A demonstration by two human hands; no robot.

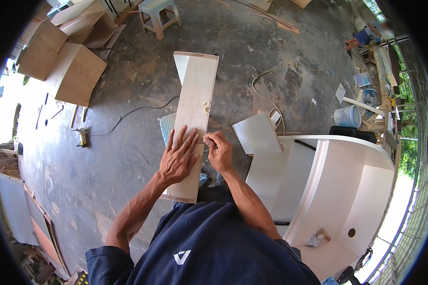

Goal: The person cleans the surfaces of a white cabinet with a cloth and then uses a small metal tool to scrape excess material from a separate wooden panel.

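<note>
White angular emblem [181, 260] on the navy shirt [223, 251], no readable lettering

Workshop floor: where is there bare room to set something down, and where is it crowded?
Mostly bare: the floor between the plywood boxes and the pale board; also the stretch between the yellow tool, the grey panel and the left forearm. Crowded: the right side, with the white cabinet, loose white panel and light-blue bucket.
</note>
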